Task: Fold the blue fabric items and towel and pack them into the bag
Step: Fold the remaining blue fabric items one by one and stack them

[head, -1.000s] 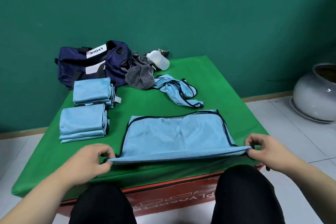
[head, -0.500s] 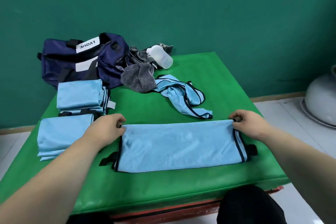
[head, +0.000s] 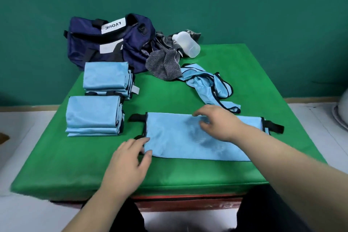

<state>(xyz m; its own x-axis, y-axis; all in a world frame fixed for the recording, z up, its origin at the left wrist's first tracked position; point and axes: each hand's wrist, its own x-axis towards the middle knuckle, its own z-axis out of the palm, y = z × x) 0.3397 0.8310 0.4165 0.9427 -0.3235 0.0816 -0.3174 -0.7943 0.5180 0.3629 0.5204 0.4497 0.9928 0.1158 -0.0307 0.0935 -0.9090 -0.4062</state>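
Two folded stacks [head: 94, 115] sit at the green table's [head: 75, 165] left, while the half-folded blue item [head: 175, 143] lies mid-table, the left hand [head: 130, 158] touching its near-left corner with straight fingers, the right hand [head: 220, 124] loosely spread over its middle; next, I judge, comes a crosswise fold.

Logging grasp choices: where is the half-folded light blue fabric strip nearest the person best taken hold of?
Probably its left short end, pinched at both corners from the left: the light blue fabric strip lies flat, long axis left to right, and the left hand sits at the near left corner.
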